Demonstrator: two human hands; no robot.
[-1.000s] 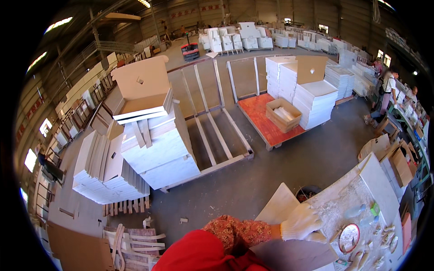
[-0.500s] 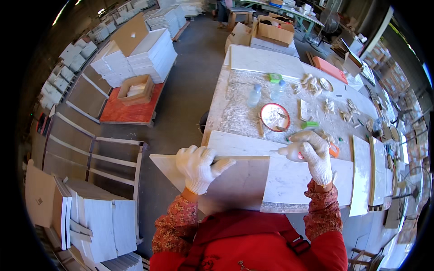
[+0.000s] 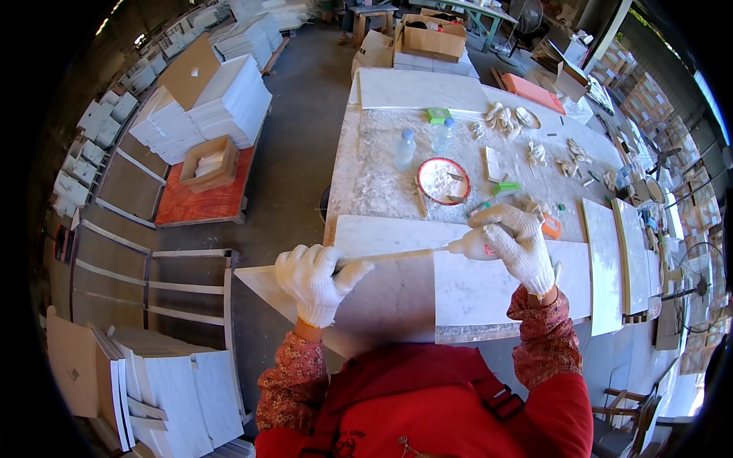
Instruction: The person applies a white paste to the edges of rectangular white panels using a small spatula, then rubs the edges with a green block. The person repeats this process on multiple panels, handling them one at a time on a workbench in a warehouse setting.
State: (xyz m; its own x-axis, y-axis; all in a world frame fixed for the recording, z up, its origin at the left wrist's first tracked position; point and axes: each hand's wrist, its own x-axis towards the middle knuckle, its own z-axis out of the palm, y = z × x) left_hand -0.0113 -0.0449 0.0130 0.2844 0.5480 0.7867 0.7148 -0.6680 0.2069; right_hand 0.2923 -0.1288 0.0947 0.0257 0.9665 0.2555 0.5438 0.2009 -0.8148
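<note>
My left hand (image 3: pixel 314 284), in a white knit glove, grips the upper edge of a marble tile (image 3: pixel 397 298) tilted up in front of my red apron. Its fingers go over the far side and its thumb lies along the near face. My right hand (image 3: pixel 523 248), gloved too, is closed around a small white squeeze bottle (image 3: pixel 469 246) with a thin nozzle. That nozzle points left, its tip at the tile's upper right corner; whether it touches cannot be told. Behind the tile, a white marble slab (image 3: pixel 511 286) lies along the table's near edge.
On the dusty worktable (image 3: pixel 366 172) are a red-rimmed bowl (image 3: pixel 439 174) of white paste, plastic bottles (image 3: pixel 405 149), loose gloves (image 3: pixel 502 118) and an orange bottle (image 3: pixel 551 226). Upright slabs (image 3: pixel 603 267) stand right. Left are a metal rack (image 3: pixel 187 282) and stacked tiles (image 3: pixel 179 374).
The view has shifted, so the table appears farther left and higher. The tile's right end now sits higher than its left, with the nozzle tip at that corner. Both hands keep their grips.
</note>
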